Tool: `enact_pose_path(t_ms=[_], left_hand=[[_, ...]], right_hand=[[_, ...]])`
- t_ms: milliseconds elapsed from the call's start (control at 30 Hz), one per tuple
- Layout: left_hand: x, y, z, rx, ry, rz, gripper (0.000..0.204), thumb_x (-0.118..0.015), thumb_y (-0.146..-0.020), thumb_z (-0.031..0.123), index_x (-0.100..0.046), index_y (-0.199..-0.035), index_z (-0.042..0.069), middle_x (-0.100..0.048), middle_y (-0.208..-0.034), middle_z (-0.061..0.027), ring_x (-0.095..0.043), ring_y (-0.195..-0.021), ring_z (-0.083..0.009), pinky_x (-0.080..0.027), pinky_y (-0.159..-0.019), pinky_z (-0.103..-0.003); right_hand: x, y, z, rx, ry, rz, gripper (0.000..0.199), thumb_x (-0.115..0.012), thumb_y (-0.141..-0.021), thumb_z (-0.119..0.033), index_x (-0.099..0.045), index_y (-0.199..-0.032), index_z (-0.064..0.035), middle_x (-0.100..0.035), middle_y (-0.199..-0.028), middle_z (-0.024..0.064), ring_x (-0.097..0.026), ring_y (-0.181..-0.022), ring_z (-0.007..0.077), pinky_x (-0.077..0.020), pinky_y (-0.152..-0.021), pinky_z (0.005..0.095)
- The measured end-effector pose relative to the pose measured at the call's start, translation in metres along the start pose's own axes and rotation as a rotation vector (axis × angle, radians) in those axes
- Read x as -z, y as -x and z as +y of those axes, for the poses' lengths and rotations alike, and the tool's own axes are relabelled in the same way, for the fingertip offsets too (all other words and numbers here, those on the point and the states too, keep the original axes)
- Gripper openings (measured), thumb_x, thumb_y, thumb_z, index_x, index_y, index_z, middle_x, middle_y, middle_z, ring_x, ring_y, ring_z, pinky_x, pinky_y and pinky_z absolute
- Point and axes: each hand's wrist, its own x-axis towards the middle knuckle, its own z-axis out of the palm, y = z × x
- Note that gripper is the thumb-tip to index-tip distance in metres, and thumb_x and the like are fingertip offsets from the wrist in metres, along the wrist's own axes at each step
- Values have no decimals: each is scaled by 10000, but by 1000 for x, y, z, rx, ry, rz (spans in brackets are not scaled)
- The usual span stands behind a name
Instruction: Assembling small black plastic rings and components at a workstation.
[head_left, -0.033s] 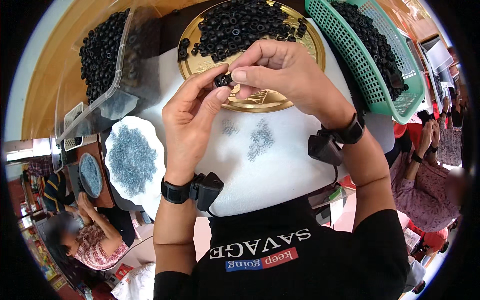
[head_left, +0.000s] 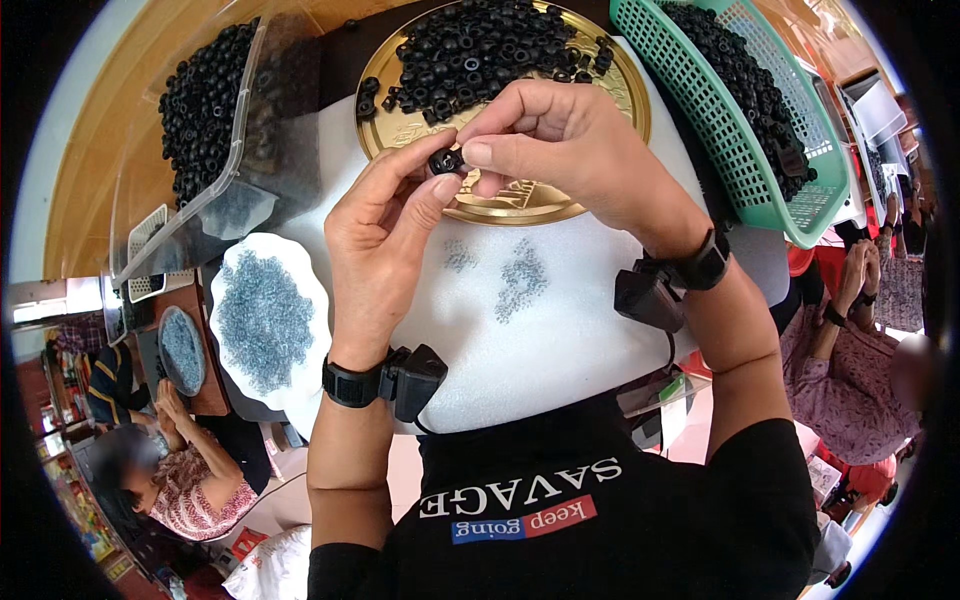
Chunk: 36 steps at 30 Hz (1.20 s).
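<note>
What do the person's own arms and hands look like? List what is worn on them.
Both forearms are bare. The left hand has a black wristband carrying a small black boxy device with a thin cable. The right hand has a black watch-like band and a similar black device with a cable. Short black sleeves cover the upper arms.

A round gold tray (head_left: 610,105) heaped with black rubber rings (head_left: 490,45) is seen just beyond the hands. A clear plastic bin (head_left: 235,180) of the same black rings is placed up and to the left of them, and a green mesh basket (head_left: 720,140), also filled with black rings, is set to their upper right. A white foam sheet (head_left: 560,340) is spread beneath them, dotted with small grey washers (head_left: 522,278). More grey washers are piled on a white foam plate (head_left: 300,290) to the lower left.
</note>
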Motion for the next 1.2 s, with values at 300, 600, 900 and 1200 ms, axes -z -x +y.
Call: enact_pose_path(t_ms=[300,600,900,1200], left_hand=[[2,-1,-4,-30,-123,11,288,-652,-882,83,-629,-1157,2,-624,-978,-45,-579,-865,-85,-478,-750,-210],[2,0,1,69,89,-18,298,-638,-900,99,-612,-1178,-6,-651,-945,-55,-599,-819,-99,-510,-747,-229],[1,-1,2,73,123,1,273,-635,-900,88,-624,-1159,2,-646,-901,-30,-590,-792,-81,-497,-726,-211],[3,-1,0,-127,-314,-35,275,-639,-889,97,-631,-1148,6,-644,-966,-59,-605,-845,-111,-489,-751,-220]], right_hand=[[-6,0,11,292,474,91,158,-661,-870,-110,-642,-961,18,-685,-828,81,-665,-750,121,-530,-660,223],[-8,0,7,212,187,116,170,-654,-877,-103,-634,-988,25,-680,-838,69,-649,-762,95,-526,-671,208],[-9,1,6,158,160,83,168,-647,-882,-93,-629,-995,31,-674,-845,65,-643,-774,84,-521,-678,196],[-5,3,7,146,280,62,157,-660,-873,-94,-637,-976,23,-674,-839,66,-638,-771,78,-510,-662,195]])
